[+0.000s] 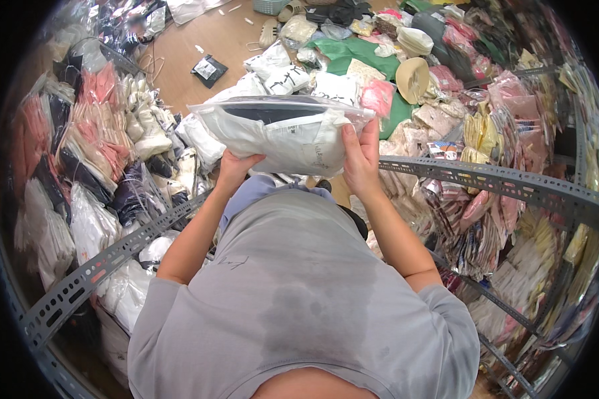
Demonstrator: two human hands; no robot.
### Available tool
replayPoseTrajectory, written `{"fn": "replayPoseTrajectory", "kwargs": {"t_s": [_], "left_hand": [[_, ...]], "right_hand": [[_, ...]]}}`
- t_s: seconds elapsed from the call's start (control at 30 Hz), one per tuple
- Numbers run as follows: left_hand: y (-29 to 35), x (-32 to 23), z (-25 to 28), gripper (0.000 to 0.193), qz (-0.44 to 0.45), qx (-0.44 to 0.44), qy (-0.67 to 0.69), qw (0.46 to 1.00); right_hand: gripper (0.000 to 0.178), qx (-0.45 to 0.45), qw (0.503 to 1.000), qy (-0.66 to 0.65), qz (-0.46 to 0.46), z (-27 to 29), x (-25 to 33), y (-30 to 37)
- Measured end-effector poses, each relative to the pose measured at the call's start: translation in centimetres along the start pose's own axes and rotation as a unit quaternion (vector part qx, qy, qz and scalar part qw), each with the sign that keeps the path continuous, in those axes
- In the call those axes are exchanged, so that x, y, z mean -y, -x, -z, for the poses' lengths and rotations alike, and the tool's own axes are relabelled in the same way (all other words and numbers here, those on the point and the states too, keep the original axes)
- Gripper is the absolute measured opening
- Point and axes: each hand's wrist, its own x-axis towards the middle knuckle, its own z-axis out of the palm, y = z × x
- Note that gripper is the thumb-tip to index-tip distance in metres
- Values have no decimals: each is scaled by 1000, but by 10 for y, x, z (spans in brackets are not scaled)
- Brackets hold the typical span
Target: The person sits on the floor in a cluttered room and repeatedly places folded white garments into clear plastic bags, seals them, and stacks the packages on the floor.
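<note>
Crowded racks flank a wood-toned floor [170,83]. On the left, bagged clothes [100,143] pack the shelving behind a slotted metal beam [113,256]. Farther off, a dark packet [209,70] lies on the floor, with white packets [287,78] heaped to its right.

Left of centre, the left hand [241,166] is partly curled, gripping the near left part of a clear bag [286,136] of white and dark clothing. That bag is held up at the middle, in front of the body. At its right end, the right hand [361,154] pinches it, thumb in front, other fingers largely behind.

Farther right are a pink packet [377,97], a tan hat [412,80] and another beam [492,176].

Slick plastic could slide from either grip, since only the ends are held; dropped, the bag could get lost among the similar white packets. Whether its far edge is sealed I cannot tell; if not, tilting could spill the clothing.
</note>
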Motion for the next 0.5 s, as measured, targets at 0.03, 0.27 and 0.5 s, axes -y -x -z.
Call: {"fn": "replayPoseTrajectory", "kwargs": {"t_s": [0.03, 0.27, 0.5], "left_hand": [[1, 2, 0, 35, -6, 6, 3, 1000], [7, 9, -8, 40, 5, 25, 25, 999], [10, 13, -1, 46, 12, 53, 26, 998]], "right_hand": [[41, -6, 999, 27, 17, -4, 1, 4], [30, -49, 988, 68, 133, -6, 2, 8], [12, -103, 989, 54, 89, -3, 16, -11]]}}
